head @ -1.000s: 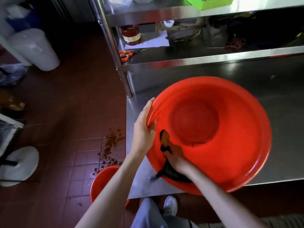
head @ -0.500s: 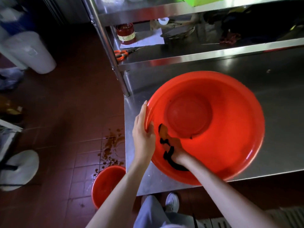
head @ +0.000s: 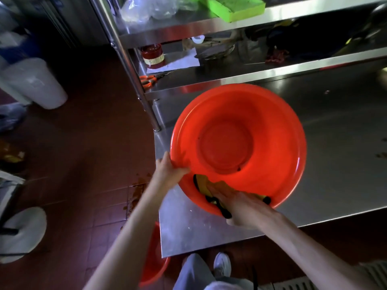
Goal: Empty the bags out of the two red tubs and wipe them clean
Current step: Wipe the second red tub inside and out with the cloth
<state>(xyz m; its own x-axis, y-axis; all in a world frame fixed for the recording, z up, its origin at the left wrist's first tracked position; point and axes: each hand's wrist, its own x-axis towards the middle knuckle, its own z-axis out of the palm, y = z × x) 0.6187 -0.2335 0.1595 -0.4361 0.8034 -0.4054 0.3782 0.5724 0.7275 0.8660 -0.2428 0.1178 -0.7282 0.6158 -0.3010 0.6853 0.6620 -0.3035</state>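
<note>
A large red tub (head: 272, 130) sits tilted toward me on the steel table (head: 339, 126). My left hand (head: 167, 174) grips its near-left rim, thumb inside the wall. My right hand (head: 236, 204) lies flat on a yellow cloth with black edging (head: 202, 184), pressing it against the tub's near inner wall. The tub holds nothing else. A second red tub (head: 155, 266) stands on the floor under the table's left corner, mostly hidden by my left forearm.
A steel rack rises behind the table, its post (head: 134, 80) at the table's back-left corner. On its shelves lie orange-handled scissors (head: 147, 80), a red jar (head: 152, 56), paper and a green tray (head: 232, 7). A brown spill (head: 136, 191) stains the tiled floor. White bins (head: 35, 84) stand left.
My right hand slid the cloth to the right along the tub's near wall. My left hand shifted lower on the rim, and the tub turned a little.
</note>
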